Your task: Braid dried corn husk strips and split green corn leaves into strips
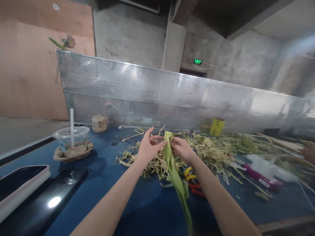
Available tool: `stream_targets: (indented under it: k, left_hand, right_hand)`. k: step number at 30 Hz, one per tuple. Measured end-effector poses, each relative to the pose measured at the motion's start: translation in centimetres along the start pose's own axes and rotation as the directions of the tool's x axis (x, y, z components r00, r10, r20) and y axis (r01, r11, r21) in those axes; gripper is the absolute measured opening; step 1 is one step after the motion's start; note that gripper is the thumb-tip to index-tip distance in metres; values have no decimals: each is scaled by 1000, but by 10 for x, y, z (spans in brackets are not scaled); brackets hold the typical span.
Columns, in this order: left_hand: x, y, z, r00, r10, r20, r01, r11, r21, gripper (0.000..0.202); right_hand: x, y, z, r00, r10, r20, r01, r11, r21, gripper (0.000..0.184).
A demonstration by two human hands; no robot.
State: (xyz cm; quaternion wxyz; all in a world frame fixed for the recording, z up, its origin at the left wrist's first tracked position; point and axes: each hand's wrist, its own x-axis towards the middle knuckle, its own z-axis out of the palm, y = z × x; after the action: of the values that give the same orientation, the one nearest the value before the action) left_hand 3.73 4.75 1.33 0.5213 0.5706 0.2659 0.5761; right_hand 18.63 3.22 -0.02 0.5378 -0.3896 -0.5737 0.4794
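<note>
A long green leaf strip [174, 173], like a corn husk and folded at its top, hangs down toward me over the blue table. My left hand [149, 148] pinches its upper end from the left, thumb on the strip and the other fingers partly raised. On the opposite side, the fingers of my right hand [182, 149] close on the same end, some of them hidden behind it. Below my hands lies a pile of pale curled plant scraps [157, 165]. Red handles [197, 191] and yellow handles [189, 173], perhaps of scissors, lie partly behind the strip and my right forearm.
A lidded plastic cup [73, 141] with a straw stands at left, near a dark-screened device [22, 183]. More dried strips [214, 150] spread rightward beside a yellow roll [217, 127] and a purple-handled tool [261, 177]. Another person's hand [308, 153] shows at the right edge. Perforated metal panel [147, 91] behind.
</note>
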Motion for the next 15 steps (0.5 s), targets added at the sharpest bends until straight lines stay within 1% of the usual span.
stream_targets:
  k: [2, 6, 10, 15]
  left_hand:
    - [-1, -1, 1, 1000, 8, 10, -8, 1000, 14, 77]
    - [0, -4, 0, 1000, -8, 27, 9, 998, -68, 67]
    - [3, -9, -1, 999, -38, 4, 38, 991, -127, 64]
    - [4, -13, -2, 996, -83, -9, 80, 982, -173, 59]
  right_hand:
    - [0, 0, 0, 1000, 21, -11, -20, 999, 43, 34]
    - [1, 1, 5, 998, 45, -47, -40, 993, 111, 31]
    - [-1, 2, 9, 996, 63, -66, -55, 991, 119, 27]
    - [-2, 1, 12, 994, 81, -72, -74, 993, 87, 28]
